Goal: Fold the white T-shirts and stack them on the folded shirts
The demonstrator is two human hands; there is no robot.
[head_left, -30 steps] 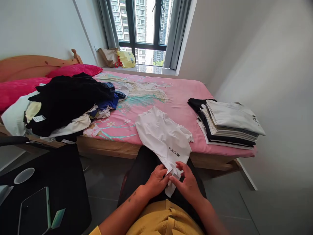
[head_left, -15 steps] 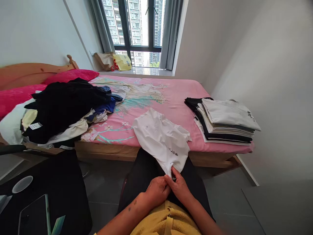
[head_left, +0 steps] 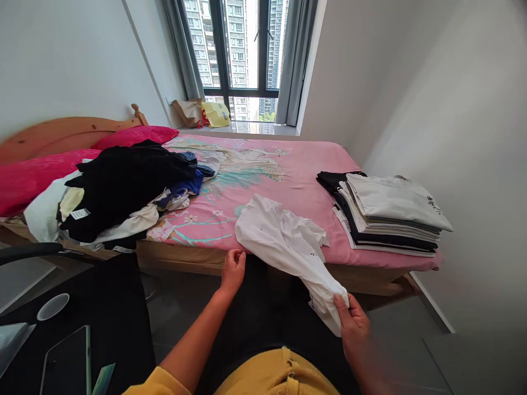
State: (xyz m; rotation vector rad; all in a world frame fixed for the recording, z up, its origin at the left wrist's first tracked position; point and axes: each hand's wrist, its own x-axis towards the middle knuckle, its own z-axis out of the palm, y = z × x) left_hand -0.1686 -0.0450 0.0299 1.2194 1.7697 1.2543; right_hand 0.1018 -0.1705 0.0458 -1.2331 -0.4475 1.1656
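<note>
A white T-shirt (head_left: 284,233) with small dark print lies crumpled over the bed's front edge, its lower end drawn out to the right above my lap. My right hand (head_left: 352,318) is closed on that end, thumb on top of the cloth. Just left of the shirt, at the bed's edge, my left hand (head_left: 233,270) is raised with its fingers curled together. No cloth shows between those fingers.
A heap of unfolded clothes (head_left: 132,181) covers the bed's left side. On the right stands a stack of folded shirts (head_left: 395,203). A black chair (head_left: 102,307) at lower left bears a phone (head_left: 68,365) and a white round item (head_left: 52,306).
My hands were together at the shirt's lower end. My left hand has let go and moved up and left; my right has pulled that end to the right.
</note>
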